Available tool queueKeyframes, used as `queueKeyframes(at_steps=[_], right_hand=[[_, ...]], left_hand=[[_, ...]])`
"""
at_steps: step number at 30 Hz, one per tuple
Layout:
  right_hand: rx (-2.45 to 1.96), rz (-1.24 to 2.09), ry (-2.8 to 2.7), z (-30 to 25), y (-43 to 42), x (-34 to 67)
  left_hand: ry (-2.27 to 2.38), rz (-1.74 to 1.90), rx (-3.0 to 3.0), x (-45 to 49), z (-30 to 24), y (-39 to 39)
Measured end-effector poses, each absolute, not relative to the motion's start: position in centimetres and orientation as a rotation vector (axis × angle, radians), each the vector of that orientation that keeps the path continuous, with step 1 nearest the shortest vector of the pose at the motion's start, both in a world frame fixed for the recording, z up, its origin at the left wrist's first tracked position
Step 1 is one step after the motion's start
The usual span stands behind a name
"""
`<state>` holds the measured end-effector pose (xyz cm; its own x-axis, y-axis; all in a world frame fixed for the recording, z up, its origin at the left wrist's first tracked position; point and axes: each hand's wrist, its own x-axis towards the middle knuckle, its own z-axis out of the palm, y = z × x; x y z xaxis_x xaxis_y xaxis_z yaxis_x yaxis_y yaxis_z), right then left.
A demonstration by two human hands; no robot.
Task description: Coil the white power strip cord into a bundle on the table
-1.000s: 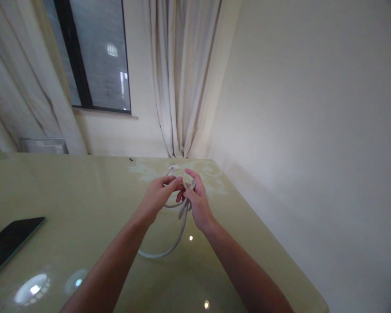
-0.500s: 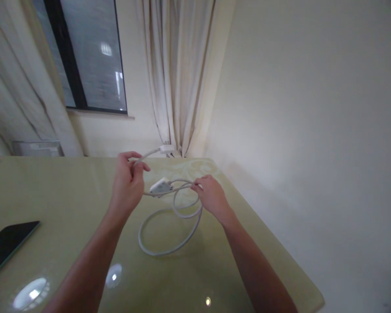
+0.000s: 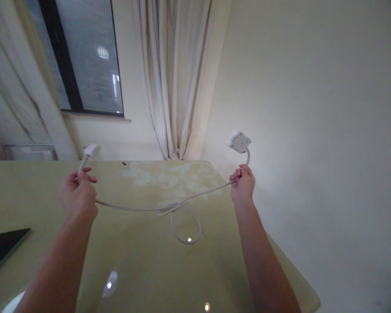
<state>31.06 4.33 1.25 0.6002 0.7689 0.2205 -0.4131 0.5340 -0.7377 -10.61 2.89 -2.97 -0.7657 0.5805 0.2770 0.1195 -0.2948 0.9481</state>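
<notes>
A white power cord (image 3: 130, 209) stretches between my two hands above the table, with a loose loop crossing itself near the middle. My left hand (image 3: 80, 191) is closed around the cord just below a white plug (image 3: 91, 150), which points up and away. On the other side, my right hand (image 3: 243, 180) grips the cord below a flat white socket block (image 3: 239, 142), held up in front of the wall. The fingers of both hands partly hide the cord inside them.
The glossy greenish table (image 3: 143, 269) has a dark flat tablet-like object (image 3: 4, 248) at its left. A tiny black item (image 3: 124, 164) lies near the far edge. Curtains (image 3: 172, 78), a window (image 3: 87, 56) and a wall (image 3: 313, 130) stand beyond.
My hands have moved far apart, left hand to the left and right hand to the right. The socket block rose to the right, and the coils have opened to a smaller loop.
</notes>
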Motion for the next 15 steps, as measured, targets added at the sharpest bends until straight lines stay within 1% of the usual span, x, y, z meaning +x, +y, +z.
queueKeyframes(at_steps=[2, 4, 7, 9, 11, 15], right_hand=[[-0.707, 0.727, -0.551, 1.7, 3.9, 31.6], [-0.719, 0.743, -0.574, 2.0, 3.7, 31.1], [-0.747, 0.810, -0.663, 1.7, 3.5, 28.3], [-0.762, 0.899, -0.762, 0.9, 3.3, 25.6], [-0.785, 0.995, -0.871, -0.1, 2.9, 22.9], [-0.761, 1.110, -0.997, -1.1, 1.6, 19.6]], left_hand=[[1.560, 2.180, 0.879, -10.5, -2.1, 2.4], [1.371, 2.174, 0.937, -9.3, -0.8, 1.8], [0.999, 2.053, 1.049, -5.8, 1.3, 0.6], [0.841, 1.934, 1.094, -3.0, 2.2, -0.4], [0.814, 1.797, 1.184, -0.4, 2.3, -1.3], [0.940, 1.577, 1.307, 3.3, 1.0, -2.1]])
